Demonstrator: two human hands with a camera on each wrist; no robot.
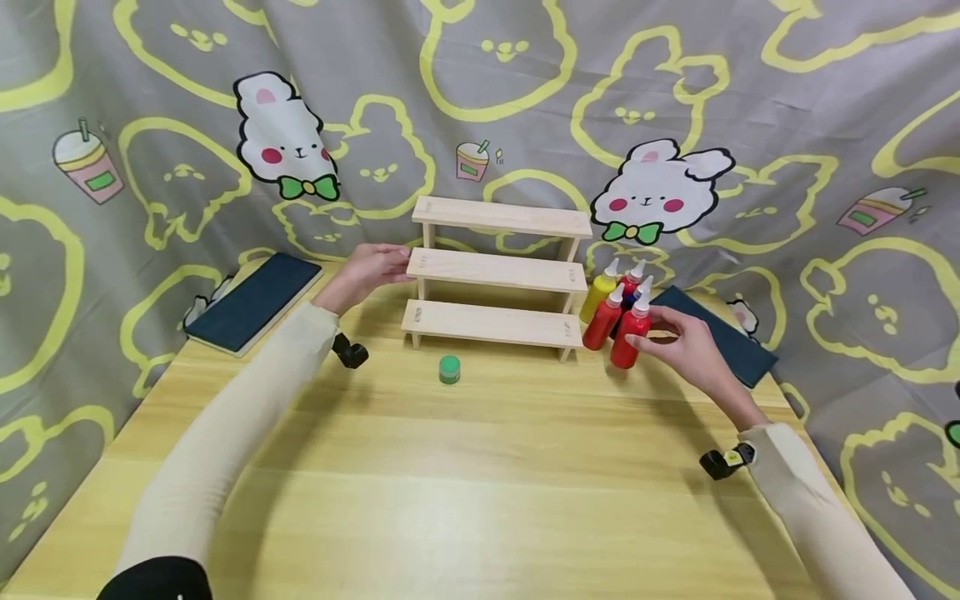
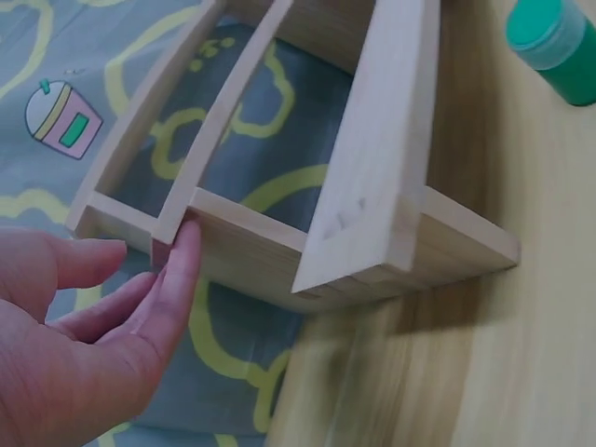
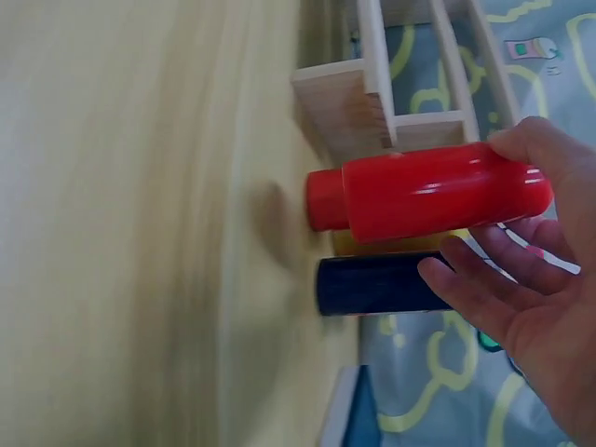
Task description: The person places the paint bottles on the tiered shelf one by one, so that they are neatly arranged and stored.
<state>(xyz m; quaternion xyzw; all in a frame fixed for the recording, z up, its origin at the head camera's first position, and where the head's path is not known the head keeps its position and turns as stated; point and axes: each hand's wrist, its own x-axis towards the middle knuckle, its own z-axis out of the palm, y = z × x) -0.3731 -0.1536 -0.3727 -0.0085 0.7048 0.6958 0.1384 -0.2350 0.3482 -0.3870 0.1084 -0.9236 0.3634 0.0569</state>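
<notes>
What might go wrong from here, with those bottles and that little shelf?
The right hand holds the front red bottle close against its neighbours, so moving it might topple the yellow bottle or others.

The left hand touches the wooden shelf at its left end, so a push could shift it.

The green jar stands just in front, where a low-carried bottle might bump it.
</notes>
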